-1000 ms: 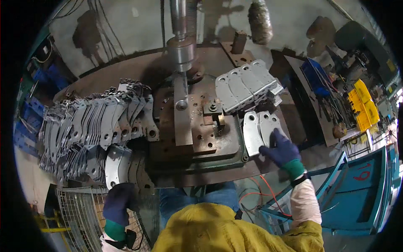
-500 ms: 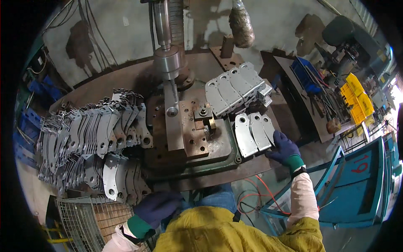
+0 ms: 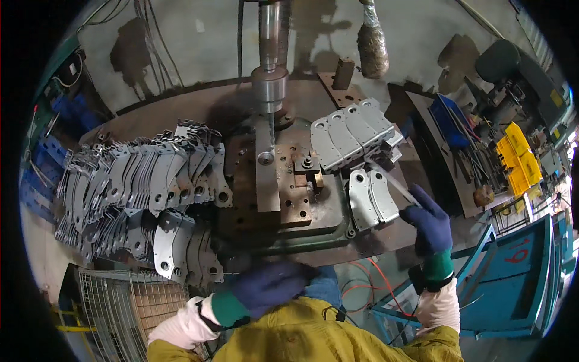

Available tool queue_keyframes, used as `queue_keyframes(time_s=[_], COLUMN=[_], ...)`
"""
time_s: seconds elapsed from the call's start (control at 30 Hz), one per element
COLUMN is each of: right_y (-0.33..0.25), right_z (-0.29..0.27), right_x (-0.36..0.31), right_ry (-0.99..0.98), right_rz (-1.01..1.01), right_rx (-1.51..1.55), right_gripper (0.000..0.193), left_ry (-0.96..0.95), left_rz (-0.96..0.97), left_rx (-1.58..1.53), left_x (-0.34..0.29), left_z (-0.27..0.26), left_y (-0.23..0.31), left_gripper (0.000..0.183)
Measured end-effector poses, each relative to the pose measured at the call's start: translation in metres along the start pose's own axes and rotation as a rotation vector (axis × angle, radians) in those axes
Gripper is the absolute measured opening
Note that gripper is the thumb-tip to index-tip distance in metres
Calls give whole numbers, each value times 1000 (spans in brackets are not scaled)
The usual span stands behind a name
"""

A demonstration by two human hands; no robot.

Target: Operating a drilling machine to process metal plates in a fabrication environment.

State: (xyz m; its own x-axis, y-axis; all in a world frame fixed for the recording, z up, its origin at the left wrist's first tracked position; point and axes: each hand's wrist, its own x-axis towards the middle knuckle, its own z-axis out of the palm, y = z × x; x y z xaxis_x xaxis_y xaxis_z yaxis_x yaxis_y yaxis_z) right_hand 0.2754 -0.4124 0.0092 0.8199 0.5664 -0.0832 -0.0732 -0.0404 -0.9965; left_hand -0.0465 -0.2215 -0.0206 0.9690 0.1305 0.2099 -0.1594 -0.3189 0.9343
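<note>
- Left hand [image 3: 271,288], gloved, blurred, near the front edge of the table [image 3: 389,239]; I can't tell its grip.
- Right hand [image 3: 430,222], gloved, well apart from it, closed on the near end of a thin metal plate [image 3: 394,183], tilted, edge-on to me.
- Far left: I've got dense rows of grey plates [image 3: 122,175].
- Centre: steel ram [image 3: 269,87] over a drilled block [image 3: 291,202].
- Right of that: two silver plates [image 3: 363,204], just beside the held plate.
</note>
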Motion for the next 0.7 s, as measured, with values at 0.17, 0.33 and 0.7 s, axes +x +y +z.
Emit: queue_keyframes(time_s=[0.17,0.33,0.7], right_y=[-39,-10,-131], right_z=[97,158,149], right_x=[-43,-62,51], right_ry=[-362,-346,1], right_rz=[-712,-1244,-1370], right_rx=[-641,-849,-454], right_gripper=[82,86,73], left_ry=[304,363,645], left_rz=[10,-317,-384], left_rx=[-1146,-128,-657], left_x=[13,12,2], left_z=[36,5,-65], left_y=[-17,14,31], left_gripper=[45,59,34])
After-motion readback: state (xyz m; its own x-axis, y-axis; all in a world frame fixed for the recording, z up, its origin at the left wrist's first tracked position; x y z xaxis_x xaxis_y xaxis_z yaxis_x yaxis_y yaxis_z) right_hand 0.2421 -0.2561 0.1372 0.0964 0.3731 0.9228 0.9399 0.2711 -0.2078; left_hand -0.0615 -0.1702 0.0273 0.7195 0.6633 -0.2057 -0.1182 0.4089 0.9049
